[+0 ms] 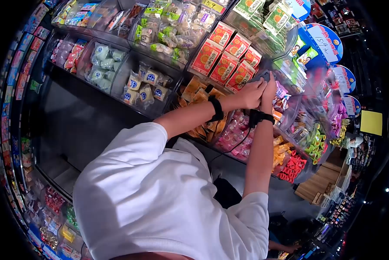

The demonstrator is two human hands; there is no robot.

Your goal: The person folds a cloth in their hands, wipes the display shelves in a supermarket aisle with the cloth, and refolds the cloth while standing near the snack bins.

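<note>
My left hand [250,94] and my right hand [268,90] meet over the snack bins, their fingers pinched round a dark grey, cloth-like piece [262,77]. Much of that piece is hidden by the fingers. Black bands circle both wrists, and a thin cable hangs from the right one. Just left of the hands stand red and white boxes [224,68] with a sunflower print. Below them lie orange-brown packets [198,93] and pink wrapped sweets [235,137]. Purple-pink packets [281,96] lie right of my hands.
Clear-walled bins hold white-wrapped [145,85] and pale green packets [104,62] at the left. Round blue price signs [323,42] and a yellow card [371,122] rise at the right. Wooden steps [318,183] stand lower right. Another person's forearm [283,247] shows at the bottom.
</note>
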